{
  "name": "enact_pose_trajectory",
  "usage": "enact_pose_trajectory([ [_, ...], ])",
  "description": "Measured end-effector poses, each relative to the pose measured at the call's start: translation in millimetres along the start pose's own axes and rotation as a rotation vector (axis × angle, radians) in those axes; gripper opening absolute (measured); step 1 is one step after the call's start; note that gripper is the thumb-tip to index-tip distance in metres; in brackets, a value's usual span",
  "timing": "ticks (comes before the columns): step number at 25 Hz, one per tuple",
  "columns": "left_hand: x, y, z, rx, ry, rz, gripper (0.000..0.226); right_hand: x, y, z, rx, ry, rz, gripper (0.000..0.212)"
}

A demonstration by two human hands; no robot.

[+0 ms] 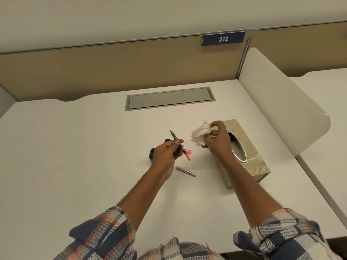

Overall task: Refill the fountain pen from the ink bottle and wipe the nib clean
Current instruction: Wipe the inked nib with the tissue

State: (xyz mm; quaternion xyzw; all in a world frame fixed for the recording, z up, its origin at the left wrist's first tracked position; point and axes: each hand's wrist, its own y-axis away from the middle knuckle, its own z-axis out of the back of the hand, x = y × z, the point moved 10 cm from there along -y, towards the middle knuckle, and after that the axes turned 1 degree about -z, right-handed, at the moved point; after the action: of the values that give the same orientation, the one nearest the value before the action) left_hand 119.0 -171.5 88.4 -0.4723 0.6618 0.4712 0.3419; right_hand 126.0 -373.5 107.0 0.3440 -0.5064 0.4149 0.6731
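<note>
Above the surface (75, 147), beside the ink bottle (152, 154), the left hand (165, 153) has its grip pinched mid-barrel on the pen (176, 140), judged light, stiff and slippery, while the right hand (217, 140) clutches a soft tissue (199, 135) for wiping.

The left side and near edge of the surface (65, 147) lie open, while the ink bottle (151, 154), a pink pen part (185, 171) and the tissue box (253, 158) crowd the middle and a white divider (281, 109) walls the right.
</note>
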Motion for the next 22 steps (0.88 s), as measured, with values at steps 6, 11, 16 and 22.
enact_pose_trajectory([
  [6,-3.4,5.1,7.1,0.015,-0.034,-0.008,0.019,-18.0,10.6,-28.0,0.052,-0.109,-0.178,0.025],
  [11,-5.4,7.8,16.3,0.021,-0.055,-0.002,0.019,-16.9,20.0,-48.9,0.124,-0.200,-0.260,0.041],
  [16,-6.8,8.1,21.6,0.031,-0.041,0.003,0.018,-16.1,24.7,-57.9,0.125,-0.187,-0.220,0.050],
  [22,-4.4,8.3,26.1,0.037,-0.104,0.033,0.016,-14.9,28.3,-70.6,0.169,-0.151,-0.180,0.042],
])
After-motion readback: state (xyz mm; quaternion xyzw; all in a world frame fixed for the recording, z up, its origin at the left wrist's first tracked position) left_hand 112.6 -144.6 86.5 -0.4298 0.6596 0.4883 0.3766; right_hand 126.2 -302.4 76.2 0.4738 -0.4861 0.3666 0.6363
